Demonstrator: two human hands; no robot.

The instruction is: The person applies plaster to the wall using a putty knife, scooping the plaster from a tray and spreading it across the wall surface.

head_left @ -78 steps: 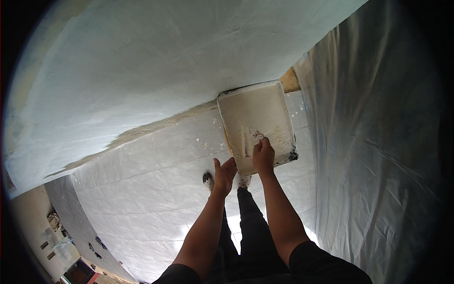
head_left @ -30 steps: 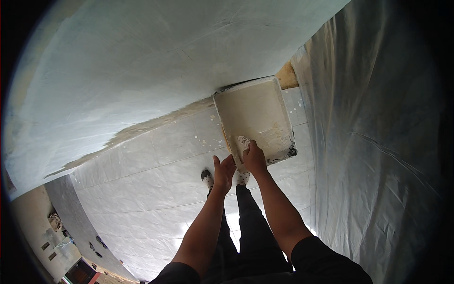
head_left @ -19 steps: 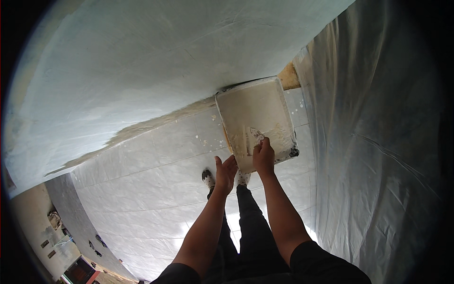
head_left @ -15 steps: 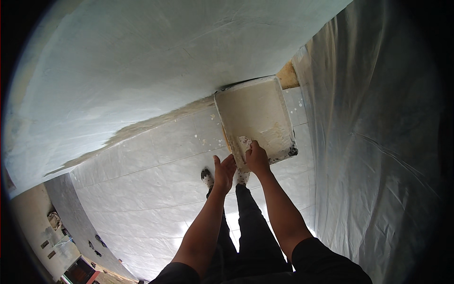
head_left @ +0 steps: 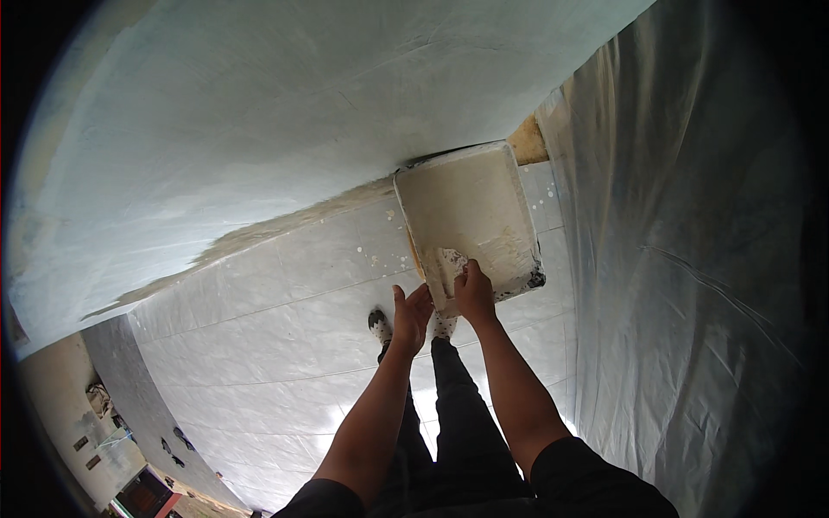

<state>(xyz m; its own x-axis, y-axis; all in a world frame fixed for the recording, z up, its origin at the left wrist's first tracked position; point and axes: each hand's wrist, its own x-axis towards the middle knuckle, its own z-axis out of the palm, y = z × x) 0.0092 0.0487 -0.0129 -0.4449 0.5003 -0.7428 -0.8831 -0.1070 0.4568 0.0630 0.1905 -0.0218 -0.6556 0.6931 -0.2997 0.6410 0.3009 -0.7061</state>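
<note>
My right hand is closed at the near end of a shallow rectangular tray. A flat, white-smeared patch that looks like the blade of a putty knife shows just beyond its fingers; the handle is hidden in the fist. Beige, paste-like residue coats the tray's inside, with darker crust at its near right corner. My left hand is open, thumb spread and palm turned toward the tray. Its fingertips reach the tray's near left edge; whether they press on it I cannot tell.
A pale, smoothed wall rises beyond the tray, with a rough unfinished strip along its foot. Clear plastic sheeting hangs at the right. White spots dot the grey tiled floor. My shoes stand close to the tray.
My right hand has shifted very slightly right and nearer to me, and its knuckles have turned a little. The left hand stays almost in place.
</note>
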